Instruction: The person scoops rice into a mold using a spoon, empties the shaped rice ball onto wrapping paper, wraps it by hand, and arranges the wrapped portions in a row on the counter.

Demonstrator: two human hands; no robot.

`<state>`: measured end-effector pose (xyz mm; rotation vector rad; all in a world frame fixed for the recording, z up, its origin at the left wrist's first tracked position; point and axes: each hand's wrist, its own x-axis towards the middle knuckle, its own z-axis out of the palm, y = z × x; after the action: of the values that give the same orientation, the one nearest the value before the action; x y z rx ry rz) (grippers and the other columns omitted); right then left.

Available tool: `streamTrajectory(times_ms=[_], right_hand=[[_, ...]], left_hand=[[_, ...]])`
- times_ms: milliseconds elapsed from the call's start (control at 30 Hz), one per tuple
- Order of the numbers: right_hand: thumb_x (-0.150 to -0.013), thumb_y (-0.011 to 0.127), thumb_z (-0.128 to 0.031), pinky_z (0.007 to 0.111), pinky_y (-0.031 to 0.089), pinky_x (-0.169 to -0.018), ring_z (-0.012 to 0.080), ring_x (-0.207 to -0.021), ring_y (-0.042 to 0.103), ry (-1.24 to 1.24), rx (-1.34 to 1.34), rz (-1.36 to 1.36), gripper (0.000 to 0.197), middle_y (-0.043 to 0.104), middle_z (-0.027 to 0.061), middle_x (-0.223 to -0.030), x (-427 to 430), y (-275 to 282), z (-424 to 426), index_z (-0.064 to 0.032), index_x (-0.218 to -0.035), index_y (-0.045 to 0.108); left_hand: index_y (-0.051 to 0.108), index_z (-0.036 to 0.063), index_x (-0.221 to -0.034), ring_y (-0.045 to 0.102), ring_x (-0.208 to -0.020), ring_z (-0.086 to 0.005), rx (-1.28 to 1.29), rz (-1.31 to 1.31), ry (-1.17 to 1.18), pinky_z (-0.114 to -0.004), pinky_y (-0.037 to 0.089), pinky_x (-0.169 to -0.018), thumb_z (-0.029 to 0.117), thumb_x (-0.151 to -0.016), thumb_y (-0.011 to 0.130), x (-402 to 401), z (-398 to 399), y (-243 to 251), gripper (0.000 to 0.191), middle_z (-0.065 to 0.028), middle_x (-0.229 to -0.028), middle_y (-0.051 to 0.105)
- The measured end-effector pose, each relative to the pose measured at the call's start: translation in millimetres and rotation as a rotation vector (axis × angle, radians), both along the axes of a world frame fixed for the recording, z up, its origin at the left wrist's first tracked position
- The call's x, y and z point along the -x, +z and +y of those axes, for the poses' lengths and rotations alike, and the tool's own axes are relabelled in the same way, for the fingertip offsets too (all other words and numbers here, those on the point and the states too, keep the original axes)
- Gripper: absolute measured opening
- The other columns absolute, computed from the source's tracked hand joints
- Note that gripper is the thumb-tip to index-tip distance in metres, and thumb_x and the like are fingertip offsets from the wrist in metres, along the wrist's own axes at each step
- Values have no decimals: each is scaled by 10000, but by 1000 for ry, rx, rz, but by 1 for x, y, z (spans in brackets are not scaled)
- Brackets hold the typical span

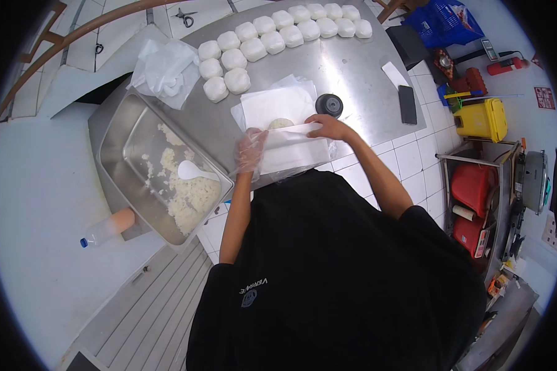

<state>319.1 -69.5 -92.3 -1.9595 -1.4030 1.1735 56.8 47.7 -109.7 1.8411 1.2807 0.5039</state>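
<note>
A sheet of white wrapping paper is lifted and partly folded over a mound of rice on a stack of white paper sheets. My left hand, in a clear plastic glove, pinches the sheet's left end. At its right end, my bare right hand grips the same sheet between thumb and fingers. Just beyond my right hand stands a round black mould or bowl. To the left, a deep steel pan holds cooked rice and a white rice paddle.
Several white wrapped bundles stand in curved rows along the far side of the steel table. A crumpled plastic bag lies by the pan. On the right are a phone and a white strip. A plastic bottle lies left.
</note>
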Motion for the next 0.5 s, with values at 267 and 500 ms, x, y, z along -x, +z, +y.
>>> streamTrajectory(times_ms=[267, 500], right_hand=[[-933, 577, -393, 332, 474, -832, 221, -912, 632, -85, 60, 149, 427, 687, 139, -959, 2, 17, 7, 0, -1068, 679], [-882, 638, -300, 342, 483, -743, 229, -779, 648, -117, -24, 47, 329, 690, 160, -823, 12, 9, -3, 21, -917, 703]], left_hand=[[664, 98, -1072, 601, -1039, -282, -464, 53, -302, -430, 414, -934, 448, -722, 795, -7, -19, 49, 512, -97, -1105, 650], [689, 144, -1040, 583, -1041, -250, -688, 179, -291, -449, 349, -988, 403, -776, 723, -9, -31, 38, 371, -69, -1081, 646]])
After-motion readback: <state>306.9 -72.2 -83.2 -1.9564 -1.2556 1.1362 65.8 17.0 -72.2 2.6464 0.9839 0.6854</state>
